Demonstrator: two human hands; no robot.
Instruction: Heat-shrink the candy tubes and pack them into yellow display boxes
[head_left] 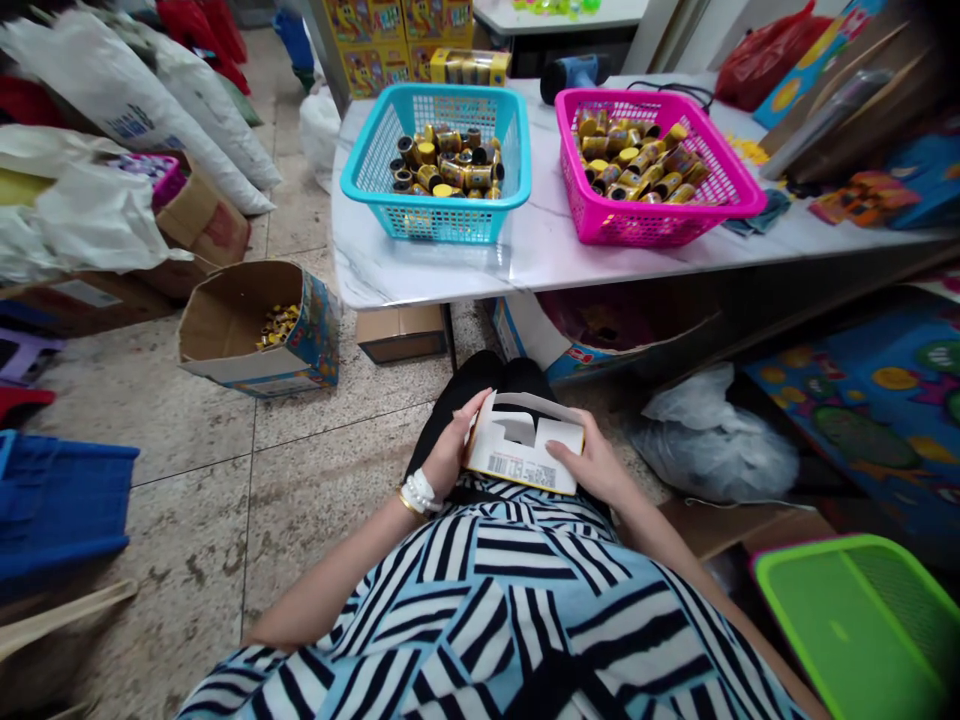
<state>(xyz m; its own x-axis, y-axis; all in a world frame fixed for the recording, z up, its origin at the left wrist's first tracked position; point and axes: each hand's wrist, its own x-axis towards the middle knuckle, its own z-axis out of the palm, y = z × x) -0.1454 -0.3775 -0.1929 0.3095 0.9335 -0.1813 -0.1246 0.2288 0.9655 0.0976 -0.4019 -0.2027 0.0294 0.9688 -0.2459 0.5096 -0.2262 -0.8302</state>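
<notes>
Over my lap I hold a small white cardboard box (525, 468) with a barcode on its near face and a cut-out window. My left hand (452, 445) grips its left end, a white bead bracelet on the wrist. My right hand (596, 460) holds the right end, thumb pressed on the white card. On the table ahead stand a turquoise basket (442, 220) and a pink basket (637, 225). Both contain many small yellow and dark cylinders (450, 165).
The white marbled table (405, 275) spans the front. A filled yellow carton (471, 68) lies behind the turquoise basket. An opened cardboard box (255, 365) with small yellow pieces stands on the floor at left. A plastic bag (720, 450) and a green basket (825, 610) are at right.
</notes>
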